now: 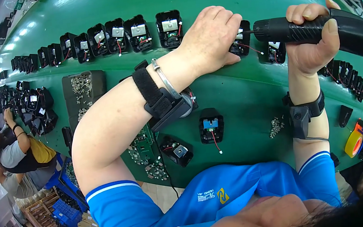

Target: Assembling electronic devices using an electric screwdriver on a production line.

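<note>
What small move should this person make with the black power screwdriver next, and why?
Probably press its bit gently onto a screw, if one sits there: the right fingers hold the power screwdriver roughly level, aimed at the black housing, which the left fingers steady. Whether the tip already touches a screw is too small to tell.

Bright light glares off the green table [243,87]; the view's warped edges seem blurred.
</note>
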`<state>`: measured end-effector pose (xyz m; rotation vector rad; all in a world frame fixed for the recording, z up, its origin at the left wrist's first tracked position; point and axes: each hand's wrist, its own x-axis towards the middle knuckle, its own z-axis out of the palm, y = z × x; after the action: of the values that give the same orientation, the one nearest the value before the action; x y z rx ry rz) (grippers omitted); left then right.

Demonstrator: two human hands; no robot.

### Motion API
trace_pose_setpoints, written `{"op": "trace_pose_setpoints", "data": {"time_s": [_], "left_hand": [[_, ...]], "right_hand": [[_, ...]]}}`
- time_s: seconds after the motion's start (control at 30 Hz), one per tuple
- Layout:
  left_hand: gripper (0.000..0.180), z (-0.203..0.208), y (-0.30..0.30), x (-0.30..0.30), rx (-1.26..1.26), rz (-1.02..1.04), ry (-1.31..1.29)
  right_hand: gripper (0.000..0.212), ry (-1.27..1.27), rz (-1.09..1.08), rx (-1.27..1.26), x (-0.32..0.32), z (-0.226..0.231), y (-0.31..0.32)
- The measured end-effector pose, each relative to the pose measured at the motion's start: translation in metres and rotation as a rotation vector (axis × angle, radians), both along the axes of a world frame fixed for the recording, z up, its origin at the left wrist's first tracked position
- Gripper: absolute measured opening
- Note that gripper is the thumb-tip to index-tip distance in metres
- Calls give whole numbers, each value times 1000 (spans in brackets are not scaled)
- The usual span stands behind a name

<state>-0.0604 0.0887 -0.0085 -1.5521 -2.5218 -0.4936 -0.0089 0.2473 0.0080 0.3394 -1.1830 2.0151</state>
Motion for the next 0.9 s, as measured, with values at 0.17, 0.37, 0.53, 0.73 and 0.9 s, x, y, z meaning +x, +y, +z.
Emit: {"op": "trace_pose_setpoints", "data": {"time_s": [0.17, 0.37, 0.53, 0.73, 0.9], "left_hand": [[58, 0, -2, -1, 8, 17, 7], [59, 1, -4, -1, 3, 21, 8], [58, 1, -4, -1, 2, 26, 12], [54, 0, -7, -6, 15, -2, 33], [51, -2, -10, -12, 24, -14, 32]], "right_hand": [[36, 3, 8, 10, -3, -1, -4], [36, 12, 3, 38, -5, -1, -9], [35, 40, 20, 75, -5, -2, -10], [37, 106, 116, 224, -9, -5, -17], [38, 215, 250, 194, -17, -10, -20]]}}
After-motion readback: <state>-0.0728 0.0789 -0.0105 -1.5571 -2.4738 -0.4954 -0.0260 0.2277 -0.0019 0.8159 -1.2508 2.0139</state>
